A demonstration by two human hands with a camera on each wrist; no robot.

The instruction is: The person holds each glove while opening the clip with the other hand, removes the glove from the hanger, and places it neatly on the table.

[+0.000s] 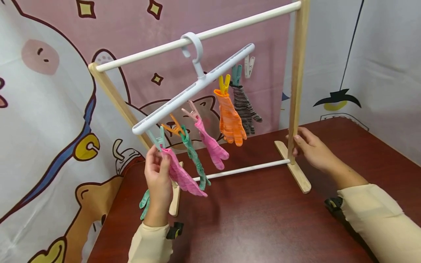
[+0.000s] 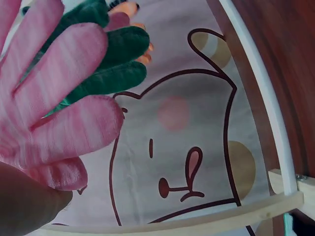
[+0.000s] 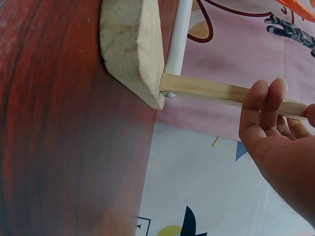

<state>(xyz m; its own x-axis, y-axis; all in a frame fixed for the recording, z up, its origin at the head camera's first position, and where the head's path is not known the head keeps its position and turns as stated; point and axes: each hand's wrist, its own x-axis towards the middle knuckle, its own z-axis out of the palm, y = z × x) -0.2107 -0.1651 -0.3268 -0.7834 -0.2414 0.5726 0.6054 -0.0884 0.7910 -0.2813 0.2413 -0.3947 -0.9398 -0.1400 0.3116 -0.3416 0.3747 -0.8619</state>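
My left hand [image 1: 158,173] pinches a pink glove [image 1: 182,175] near its cuff, below a pale green clip [image 1: 159,138] at the low left end of a white hanger [image 1: 197,86]. In the left wrist view, the thumb [image 2: 29,204] lies against the pink glove [image 2: 74,123]. The hanger's hook hangs over the top rail [image 1: 250,22], tilted with its right end higher. Also clipped on it are a green glove [image 1: 194,155], another pink glove [image 1: 210,144], an orange glove [image 1: 229,118] and a dark striped glove [image 1: 245,109]. My right hand [image 1: 314,149] grips the rack's right post [image 1: 297,84].
The wooden rack stands on a reddish-brown table [image 1: 250,219], with a white lower bar [image 1: 246,170] between its feet. A spare white clip [image 1: 249,67] hangs at the hanger's right end. Another green glove [image 1: 144,202] shows behind my left wrist. A cartoon-printed cloth [image 1: 115,22] hangs behind.
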